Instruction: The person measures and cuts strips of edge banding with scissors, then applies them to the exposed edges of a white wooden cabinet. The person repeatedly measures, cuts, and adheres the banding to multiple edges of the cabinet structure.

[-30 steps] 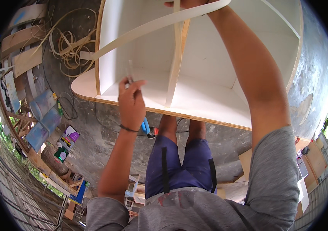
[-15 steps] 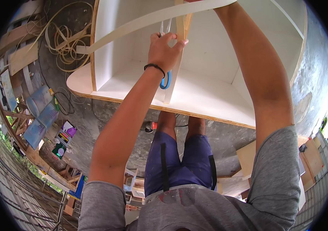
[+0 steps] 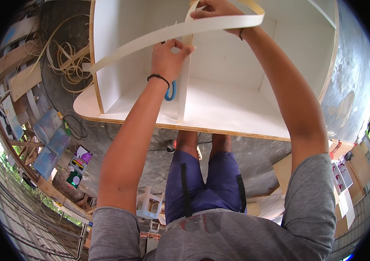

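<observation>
A white wooden cabinet (image 3: 232, 104) with bare wood edges lies in front of me, and a divider (image 3: 184, 91) runs up its middle. My left hand (image 3: 168, 58) is closed round a pair of scissors (image 3: 171, 92); a blue handle loop shows below the palm, and the blades are mostly hidden. Its thumb and a finger reach the front edge of the divider. Farther up the divider, my right hand (image 3: 215, 9) holds a long white edging strip (image 3: 150, 40) in its fingers. The strip loops over the right wrist and sweeps left across the cabinet.
Coiled strip (image 3: 69, 65) lies on the floor to the left, near boards (image 3: 25, 82). Blue translucent containers (image 3: 56, 145) and small boxes (image 3: 80, 158) stand lower left. A white plastic stool (image 3: 150, 204) is behind my legs. A red and black tool (image 3: 172, 145) lies near my feet.
My right hand has come down into view with the strip, whose loop now hangs lower. My left hand has shifted slightly left and down in the picture, still holding the scissors.
</observation>
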